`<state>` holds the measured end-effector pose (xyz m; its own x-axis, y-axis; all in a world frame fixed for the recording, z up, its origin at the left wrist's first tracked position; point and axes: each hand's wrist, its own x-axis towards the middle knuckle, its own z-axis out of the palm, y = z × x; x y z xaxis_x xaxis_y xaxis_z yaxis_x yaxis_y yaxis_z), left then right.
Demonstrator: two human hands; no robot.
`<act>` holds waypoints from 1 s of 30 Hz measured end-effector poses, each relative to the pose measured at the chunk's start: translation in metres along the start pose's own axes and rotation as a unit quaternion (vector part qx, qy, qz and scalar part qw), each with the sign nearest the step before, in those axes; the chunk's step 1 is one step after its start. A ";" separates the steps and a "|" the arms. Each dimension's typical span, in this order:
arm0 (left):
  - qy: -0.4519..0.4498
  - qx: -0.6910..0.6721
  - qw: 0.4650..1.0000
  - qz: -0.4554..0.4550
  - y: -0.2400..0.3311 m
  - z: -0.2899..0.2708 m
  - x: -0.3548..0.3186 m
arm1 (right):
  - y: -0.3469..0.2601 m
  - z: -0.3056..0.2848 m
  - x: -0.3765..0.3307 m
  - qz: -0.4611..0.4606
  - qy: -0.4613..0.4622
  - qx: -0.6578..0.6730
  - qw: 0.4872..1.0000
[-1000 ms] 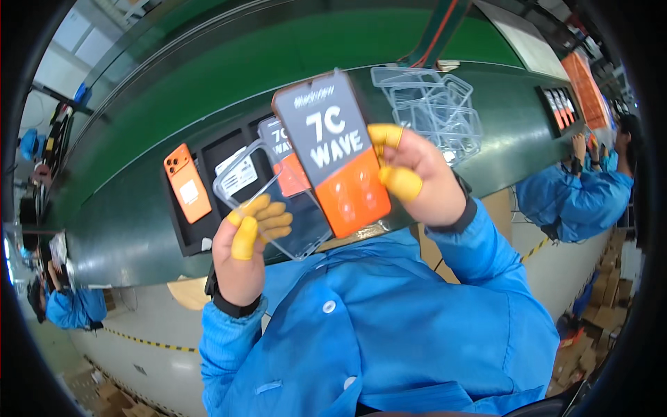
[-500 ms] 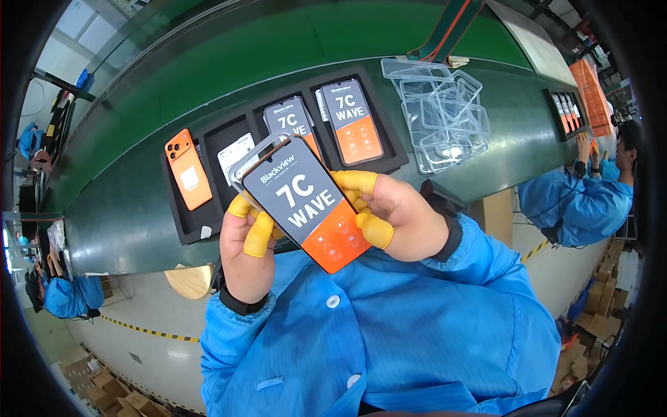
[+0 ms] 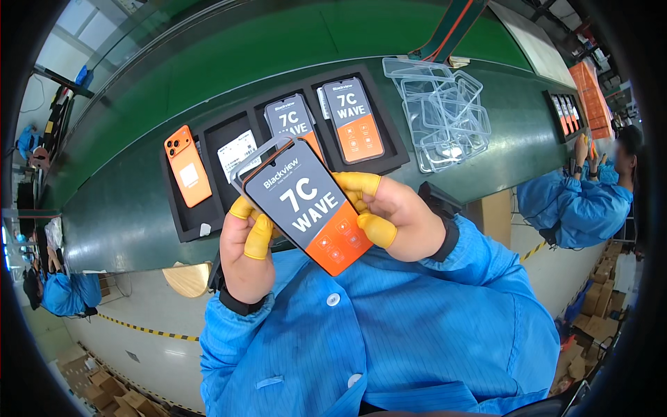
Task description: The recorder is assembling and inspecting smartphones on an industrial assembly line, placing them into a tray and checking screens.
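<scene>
Between my hands, over the near edge of the bench, I hold a smartphone (image 3: 306, 201) tilted, its grey and orange front film facing me. A clear phone case (image 3: 258, 154) sits behind it, its rim standing out past the phone's top and left edges. My left hand (image 3: 250, 243), in yellow finger cots, grips the lower left side. My right hand (image 3: 389, 215), also in yellow cots, has its thumb at the right edge and its other fingers partly hidden behind. Beyond them lies a black foam tray (image 3: 221, 133) with an orange phone (image 3: 188, 170) face down and two face-up phones (image 3: 353, 121).
A heap of clear cases (image 3: 445, 115) lies right of the tray on the green bench (image 3: 104, 208). A green post (image 3: 451, 28) rises behind it. A white label card (image 3: 240, 153) lies in the tray. At far right a co-worker (image 3: 577, 201) sits by another tray (image 3: 566, 115).
The phone and case have shifted very slightly right and down in the view, still in both hands. My grip looks the same.
</scene>
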<state>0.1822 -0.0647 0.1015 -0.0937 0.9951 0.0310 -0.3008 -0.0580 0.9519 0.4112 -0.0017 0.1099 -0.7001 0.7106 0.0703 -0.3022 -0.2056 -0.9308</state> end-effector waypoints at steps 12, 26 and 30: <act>0.030 -0.009 0.999 -0.029 -0.002 -0.004 -0.001 | 0.003 0.002 -0.001 -0.012 -0.011 -0.005 1.000; -0.028 0.041 0.999 0.011 -0.005 -0.007 -0.010 | 0.016 0.002 -0.001 -0.016 0.015 0.003 1.000; -0.039 0.039 0.998 0.007 -0.008 -0.006 -0.012 | 0.017 0.002 0.000 0.004 0.017 0.011 1.000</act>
<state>0.1798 -0.0764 0.0911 -0.0227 0.9976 0.0658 -0.2250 -0.0692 0.9719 0.4048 -0.0062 0.0951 -0.6808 0.7307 0.0509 -0.3108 -0.2252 -0.9234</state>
